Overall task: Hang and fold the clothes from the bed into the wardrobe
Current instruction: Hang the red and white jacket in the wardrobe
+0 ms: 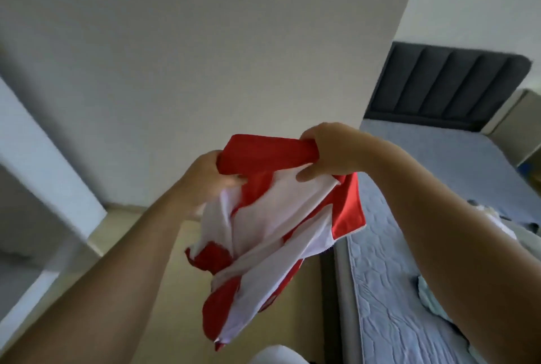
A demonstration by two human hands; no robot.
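Right hand (pixel 330 153): fingers (pixel 311 133) curl over the top of a red band, thumb pressed in from below. A firm pinch on the red-and-white garment (pixel 263 217). Left hand (pixel 209 179): thumb lies across the other end of the same band, its other digits tucked behind the cloth and hidden; it grips too. The band is pulled taut between the two hands, right end higher than left.

The garment is held up in the air before a plain white wall (pixel 205 41), at the left side of the bed (pixel 409 246), not resting on it. Below the band it hangs bunched and twisted: white panels, red panels, a red flap out to the right with a thin white edge. Any print on it is too crumpled and blurred to read.

Both forearms bare, reaching up from the bottom corners.

Bed: blue-grey quilted mattress, dark padded headboard (pixel 445 88) with vertical channels at the far end. On it a pale teal cloth (pixel 427 290) beside the right forearm, and more pale clothes (pixel 497 223) partly hidden behind that arm. Tan floor (pixel 181 290) below the garment. Left edge of view motion-blurred
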